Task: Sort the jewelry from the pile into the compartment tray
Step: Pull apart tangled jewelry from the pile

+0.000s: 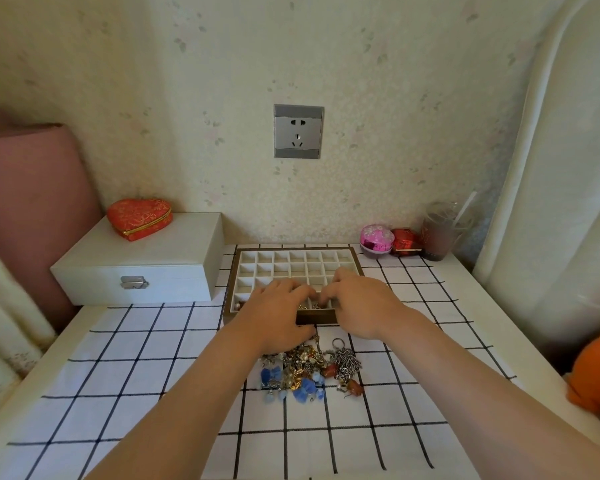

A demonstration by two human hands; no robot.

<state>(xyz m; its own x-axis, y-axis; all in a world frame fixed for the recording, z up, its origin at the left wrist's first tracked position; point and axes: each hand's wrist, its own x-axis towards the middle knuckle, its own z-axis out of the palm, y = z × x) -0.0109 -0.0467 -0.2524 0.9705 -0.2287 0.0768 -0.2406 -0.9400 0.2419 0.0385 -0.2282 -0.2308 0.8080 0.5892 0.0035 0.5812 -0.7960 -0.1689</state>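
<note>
Left hand [274, 315] and right hand [362, 304] hide tray's [293, 252] near row — fingers [300, 289] apparently curled, grasp unclear.

We see soft, even daylight, brightest on the curtain [551, 168] right of the wall socket [298, 131], with only faint shadows on the bench [118, 375] below it. Everything looks slightly soft, and the wide lens bows straight edges far left and right of the socket.
</note>
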